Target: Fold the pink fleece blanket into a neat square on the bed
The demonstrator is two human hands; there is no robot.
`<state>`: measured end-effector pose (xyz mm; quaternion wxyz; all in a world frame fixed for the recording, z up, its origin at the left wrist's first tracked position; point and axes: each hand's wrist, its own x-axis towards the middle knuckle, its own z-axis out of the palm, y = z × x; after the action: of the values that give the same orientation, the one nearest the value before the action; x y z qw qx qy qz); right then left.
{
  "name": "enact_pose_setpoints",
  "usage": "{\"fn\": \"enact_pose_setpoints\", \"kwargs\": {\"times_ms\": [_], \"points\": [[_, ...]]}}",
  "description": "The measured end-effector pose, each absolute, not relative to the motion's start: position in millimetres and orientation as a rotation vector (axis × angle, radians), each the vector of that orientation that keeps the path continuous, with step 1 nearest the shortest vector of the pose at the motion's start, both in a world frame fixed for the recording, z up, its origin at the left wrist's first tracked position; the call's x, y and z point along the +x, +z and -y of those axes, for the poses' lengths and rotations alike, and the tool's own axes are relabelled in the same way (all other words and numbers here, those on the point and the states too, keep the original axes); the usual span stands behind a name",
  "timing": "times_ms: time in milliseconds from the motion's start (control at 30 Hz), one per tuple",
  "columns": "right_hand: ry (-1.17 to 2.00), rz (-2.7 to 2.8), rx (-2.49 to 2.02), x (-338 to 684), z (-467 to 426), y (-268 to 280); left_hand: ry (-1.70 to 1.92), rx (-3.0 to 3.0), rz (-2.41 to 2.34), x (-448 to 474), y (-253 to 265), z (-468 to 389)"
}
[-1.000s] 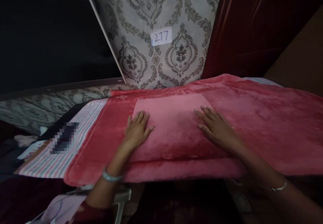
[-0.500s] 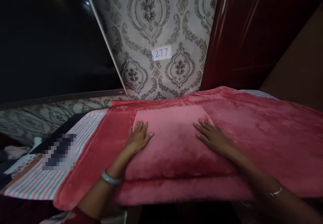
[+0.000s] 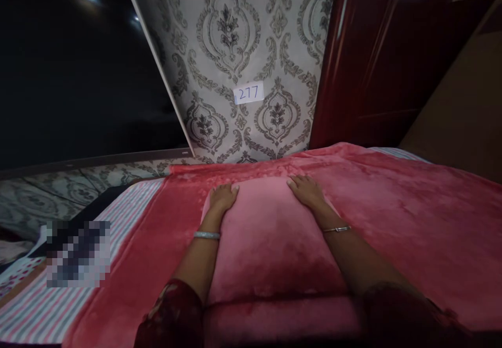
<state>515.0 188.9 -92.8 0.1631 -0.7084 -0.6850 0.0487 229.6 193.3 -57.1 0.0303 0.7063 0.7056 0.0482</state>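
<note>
A pink plush cushion lies on a red-pink plush blanket in front of me. My left hand rests palm down on its far left corner, fingers stretched towards the edge and thumb out to the right. Over by the far right corner, my right hand lies on the cushion with its fingers apart. Both hands are open and touch the plush; the fingertips partly go over the far edge. A band circles each wrist.
Striped cloth shows left of the blanket, with a pixelated patch over part of it. A large dark screen stands at the back left. Behind are patterned wallpaper, a paper label reading 277, and a dark red wooden panel.
Both hands have slid forward from the cushion's sides to its far corners and come closer together. The view has shifted slightly, and the sleeves now show.
</note>
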Motion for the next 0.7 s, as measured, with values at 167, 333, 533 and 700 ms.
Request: {"fn": "enact_pose_setpoints", "kwargs": {"times_ms": [167,333,533,700], "points": [[0.160,1.932,-1.972,525,-197,-106,0.200,2.095,-2.247,216,-64,-202],[0.162,1.915,-1.903,531,-209,-113,0.301,2.002,-2.329,209,-66,-205],[0.189,1.762,-1.998,548,-207,-113,0.490,1.864,-2.362,203,-67,-200],[0.385,1.528,-2.016,561,-202,-112,0.687,1.655,-2.319,189,-65,-206]]}}
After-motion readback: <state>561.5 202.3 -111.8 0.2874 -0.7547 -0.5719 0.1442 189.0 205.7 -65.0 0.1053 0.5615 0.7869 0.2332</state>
